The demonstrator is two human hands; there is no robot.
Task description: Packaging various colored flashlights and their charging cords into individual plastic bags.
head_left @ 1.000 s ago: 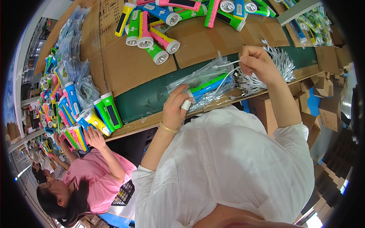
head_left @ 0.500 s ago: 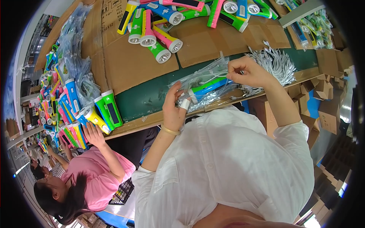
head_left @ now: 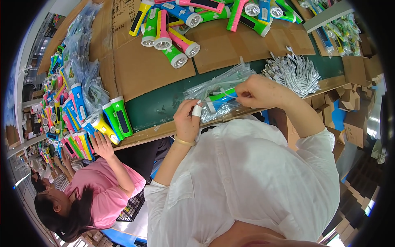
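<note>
A clear plastic bag (head_left: 196, 91) lies at the near edge of the green table, with a blue and green flashlight (head_left: 224, 99) inside it. My left hand (head_left: 187, 120), white tape wrapped round one finger, pinches the bag's edge at the lamp end of the flashlight. At the other end, my right hand (head_left: 260, 91) is closed over the flashlight with its fingertips pressed together on a thin white cable (head_left: 228, 95). Those fingers partly hide both the cable and the flashlight's far end.
White cables (head_left: 294, 74) are heaped to the right. Several bright flashlights (head_left: 163, 31) lie on cardboard (head_left: 142, 70) at the back. Clear bags (head_left: 82, 53) and more flashlights (head_left: 76, 107) pile up at left, where a co-worker in pink (head_left: 107, 185) rests a hand. Cartons (head_left: 354, 99) stand right.
My right hand has come down and left, nearer the flashlight, drawing the cable lower. My left hand's fingers have closed together, and the hand has dropped slightly.
</note>
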